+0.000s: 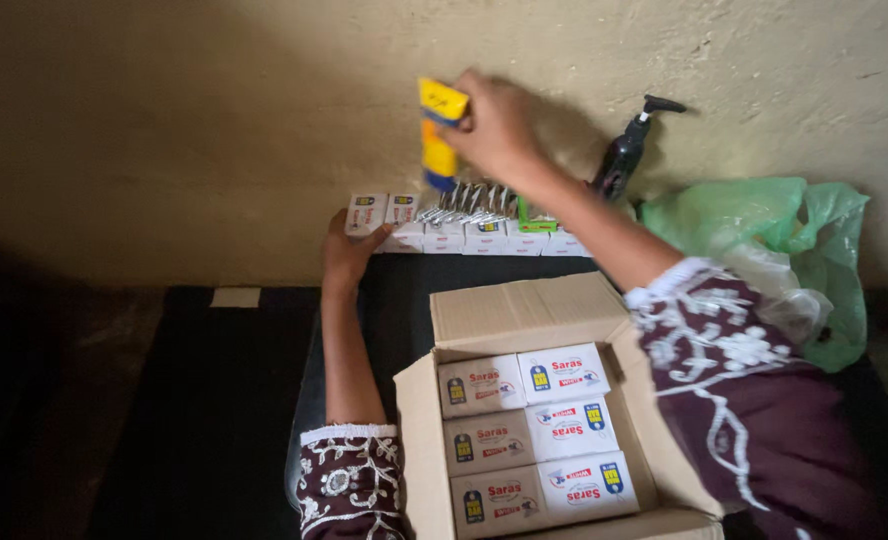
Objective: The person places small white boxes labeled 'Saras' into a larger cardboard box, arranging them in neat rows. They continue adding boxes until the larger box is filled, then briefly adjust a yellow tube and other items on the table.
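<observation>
I see my right hand (494, 125) raised at the far centre of the scene, its grip clenched around a yellow packet (440, 135) with a blue lower end; the packet hangs upright against the pale wall (214, 120), just above a row of small white boxes (464, 238) lined up along the wall's foot. Shiny silver sachets (469, 203) and a small green packet (534, 218) lie on top of that row, directly below the yellow packet. My left hand (349, 250) is at the left end of the row, its grip closed on an end white box (367, 213), thumb on the box's front face. Nearer to me, between my two forearms, an open cardboard carton (524, 310) stands on the dark worktop (214, 400), flaps spread; inside it lie six white and tan boxes (529, 430) in two columns of three, labels upward. To the right of the row, a dark pump bottle (626, 155) stands against the wall, and beside it, farther right, sits a crumpled green plastic bag (764, 225). Both sleeves (754, 400) are maroon with white embroidery. A pale scrap (236, 297) lies on the worktop at far left.
</observation>
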